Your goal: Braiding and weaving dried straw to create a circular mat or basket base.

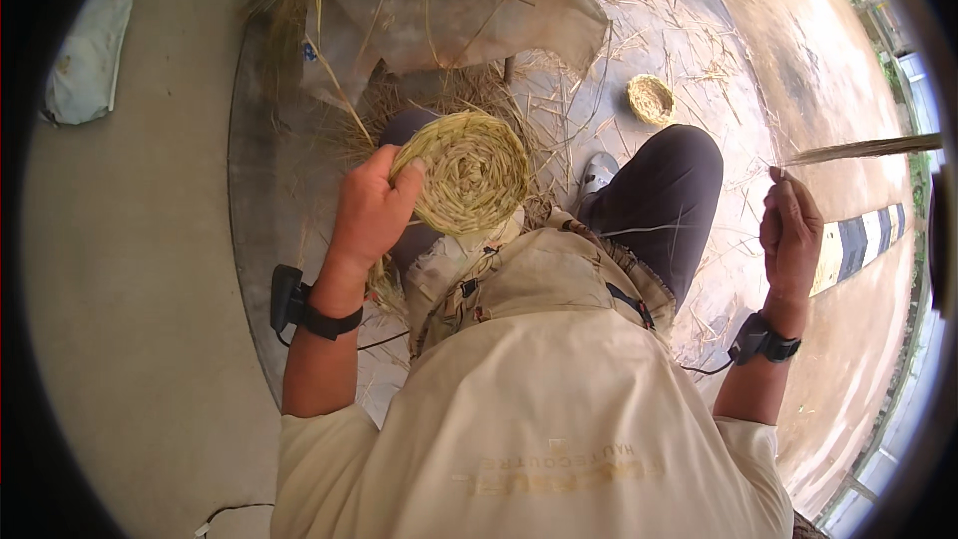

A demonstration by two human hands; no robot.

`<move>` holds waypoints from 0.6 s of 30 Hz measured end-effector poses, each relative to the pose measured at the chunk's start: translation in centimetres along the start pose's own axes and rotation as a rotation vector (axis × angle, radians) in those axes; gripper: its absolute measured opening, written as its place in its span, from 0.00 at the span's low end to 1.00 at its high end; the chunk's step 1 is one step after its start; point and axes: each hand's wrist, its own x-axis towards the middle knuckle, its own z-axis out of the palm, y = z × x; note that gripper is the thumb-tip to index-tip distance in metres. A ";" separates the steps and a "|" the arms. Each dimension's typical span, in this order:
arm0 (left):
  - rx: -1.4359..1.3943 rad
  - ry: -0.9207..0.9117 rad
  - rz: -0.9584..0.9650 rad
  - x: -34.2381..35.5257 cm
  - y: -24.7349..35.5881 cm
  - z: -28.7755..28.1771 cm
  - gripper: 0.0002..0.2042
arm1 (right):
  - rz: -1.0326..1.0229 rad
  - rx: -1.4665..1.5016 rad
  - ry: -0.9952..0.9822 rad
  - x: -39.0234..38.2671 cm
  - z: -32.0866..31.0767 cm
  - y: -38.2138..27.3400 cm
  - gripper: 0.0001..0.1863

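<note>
Two hands are up & well apart. Our L hand (371, 205) has the basket (471, 172) in its grip, thumb on the face at the left edge. The basket is round, yellow-green, tipped so we see its face, & hides part of our L leg (407, 126). Our R hand (793, 227) is far off to the R, fingers curled in. The tips are too small to see well, so we can't tell if that grip is tight on something or loose. A thin pale strand (651, 229) goes over our R leg (664, 175), btwn the hands; its ends are hard to see.

What could go wrong? If the strand gets pulled too hard it might snap, b/c it looks so thin. It could snag on the leg too. If the L thumb slips, the basket may drop, as just one edge is held. A cable (708, 371) by our R wrist might catch. A small basket (651, 100) sits on the floor (714, 110) past our shoe (599, 174), so a foot could kick it.
</note>
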 end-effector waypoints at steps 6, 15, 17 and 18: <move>0.055 -0.006 0.049 -1.2 2.3 1.2 0.11 | 0.126 -0.041 -0.508 -4.4 8.4 -2.6 0.09; 0.091 -0.075 0.137 -2.6 4.9 2.7 0.11 | -0.307 -0.320 -0.878 -6.6 18.1 -2.2 0.07; 0.080 -0.079 0.158 -2.6 5.0 2.9 0.10 | -0.293 -0.350 -0.884 -6.7 18.0 -2.3 0.07; 0.061 -0.081 0.156 -2.6 5.3 2.9 0.10 | -0.290 -0.352 -0.885 -6.7 18.0 -2.3 0.07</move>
